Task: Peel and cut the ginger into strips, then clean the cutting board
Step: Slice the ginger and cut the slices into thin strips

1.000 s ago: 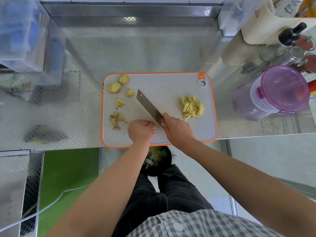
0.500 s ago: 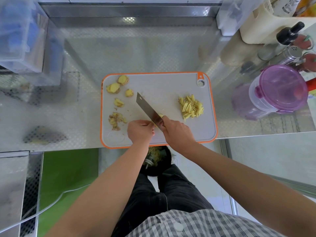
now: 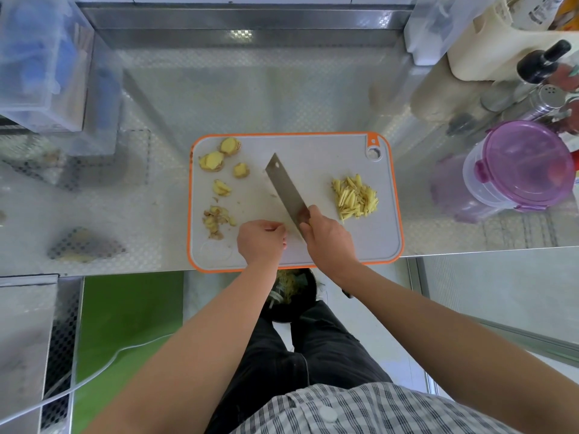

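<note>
Cutting board (image 3: 313, 155) and what lies on it have not shifted over the last second. The knife (image 3: 286, 189) has: its tip has swung a little right and farther from the near edge, while the right hand (image 3: 329, 238), wrapped round the handle, stayed put. The left hand (image 3: 261, 238) has kept its spot just left of the blade's heel, fingers curled down onto the board. I read this as one stroke in a run of chopping. A pile of strips (image 3: 355, 198) lies to the right, uncut ginger slices (image 3: 216, 161) wait at the far left and peelings (image 3: 216, 220) sit near left, so cleaning looks some way off. Knuckles cover whatever the left hand steadies, so I cannot tell whether it grips anything. The handle is buried in the fist, and forearms half cover the black bin (image 3: 291, 292) below the counter.
</note>
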`<action>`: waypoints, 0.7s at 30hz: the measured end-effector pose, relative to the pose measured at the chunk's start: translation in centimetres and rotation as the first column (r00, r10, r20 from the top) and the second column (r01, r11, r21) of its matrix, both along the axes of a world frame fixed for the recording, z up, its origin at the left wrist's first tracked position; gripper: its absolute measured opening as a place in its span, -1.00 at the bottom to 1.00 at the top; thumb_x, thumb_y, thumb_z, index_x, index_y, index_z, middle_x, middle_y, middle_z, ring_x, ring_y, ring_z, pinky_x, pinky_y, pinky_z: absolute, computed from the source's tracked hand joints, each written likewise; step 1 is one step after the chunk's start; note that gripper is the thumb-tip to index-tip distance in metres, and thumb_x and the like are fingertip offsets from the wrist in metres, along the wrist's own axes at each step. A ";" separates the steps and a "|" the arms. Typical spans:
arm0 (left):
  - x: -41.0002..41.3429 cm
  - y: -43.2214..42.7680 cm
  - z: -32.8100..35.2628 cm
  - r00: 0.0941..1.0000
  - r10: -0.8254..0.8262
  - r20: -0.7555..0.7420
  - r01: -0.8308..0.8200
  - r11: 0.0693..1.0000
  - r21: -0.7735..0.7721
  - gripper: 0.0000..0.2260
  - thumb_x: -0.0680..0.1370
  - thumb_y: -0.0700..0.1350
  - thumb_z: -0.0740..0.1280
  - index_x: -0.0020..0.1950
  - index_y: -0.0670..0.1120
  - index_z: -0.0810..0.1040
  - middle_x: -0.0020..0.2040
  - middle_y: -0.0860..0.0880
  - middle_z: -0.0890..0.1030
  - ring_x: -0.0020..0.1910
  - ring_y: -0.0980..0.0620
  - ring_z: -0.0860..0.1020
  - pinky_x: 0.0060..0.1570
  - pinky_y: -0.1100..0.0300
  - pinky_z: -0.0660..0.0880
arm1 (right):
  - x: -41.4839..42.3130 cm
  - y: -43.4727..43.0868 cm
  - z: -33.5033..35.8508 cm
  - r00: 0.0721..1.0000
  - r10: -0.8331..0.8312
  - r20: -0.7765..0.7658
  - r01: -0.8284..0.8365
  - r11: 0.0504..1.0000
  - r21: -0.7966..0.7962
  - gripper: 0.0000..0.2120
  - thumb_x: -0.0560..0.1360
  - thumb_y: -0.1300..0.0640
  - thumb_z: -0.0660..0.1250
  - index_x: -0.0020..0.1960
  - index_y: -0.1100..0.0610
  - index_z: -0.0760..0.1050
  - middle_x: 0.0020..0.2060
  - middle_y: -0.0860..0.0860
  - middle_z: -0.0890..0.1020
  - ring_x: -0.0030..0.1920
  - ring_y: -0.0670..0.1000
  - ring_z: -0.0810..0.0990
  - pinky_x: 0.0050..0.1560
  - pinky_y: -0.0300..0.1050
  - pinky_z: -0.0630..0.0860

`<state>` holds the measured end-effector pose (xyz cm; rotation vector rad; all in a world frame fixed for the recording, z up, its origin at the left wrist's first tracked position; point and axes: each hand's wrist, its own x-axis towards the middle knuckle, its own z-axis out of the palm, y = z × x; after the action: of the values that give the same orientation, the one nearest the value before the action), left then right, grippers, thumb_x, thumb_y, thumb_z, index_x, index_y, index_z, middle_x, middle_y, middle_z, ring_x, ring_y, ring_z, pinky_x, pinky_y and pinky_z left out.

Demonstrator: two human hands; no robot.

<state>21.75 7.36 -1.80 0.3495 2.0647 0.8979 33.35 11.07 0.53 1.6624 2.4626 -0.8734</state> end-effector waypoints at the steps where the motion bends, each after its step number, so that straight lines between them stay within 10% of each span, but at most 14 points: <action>1: 0.0 -0.1 0.0 1.000 -0.008 -0.005 0.008 1.000 0.014 -0.80 0.44 -0.24 0.44 -0.35 0.01 0.62 -0.41 -0.07 0.65 -0.43 -0.01 0.64 -0.16 0.00 0.64 | 0.2 0.2 0.2 0.999 -0.026 -0.040 0.026 1.000 -0.001 -0.88 0.63 0.09 0.09 0.02 0.15 0.26 -0.31 0.02 0.44 -0.32 0.13 0.41 -0.33 -0.07 0.29; 21: 0.0 -0.5 -0.2 0.864 -0.289 -0.413 0.305 0.952 -0.027 -0.89 0.54 -0.17 0.29 0.00 -0.12 0.59 -0.18 0.03 0.56 -0.17 0.05 0.48 -0.15 0.25 0.32 | 1.6 0.2 1.0 1.000 -0.023 -0.021 0.021 0.998 -0.067 -0.80 0.62 0.11 0.11 0.20 0.16 0.31 -0.26 0.09 0.47 -0.26 0.14 0.43 -0.26 -0.07 0.31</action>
<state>21.72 6.90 -1.99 0.9235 2.2871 0.7171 34.94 11.28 1.53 1.6700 2.4051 -0.9697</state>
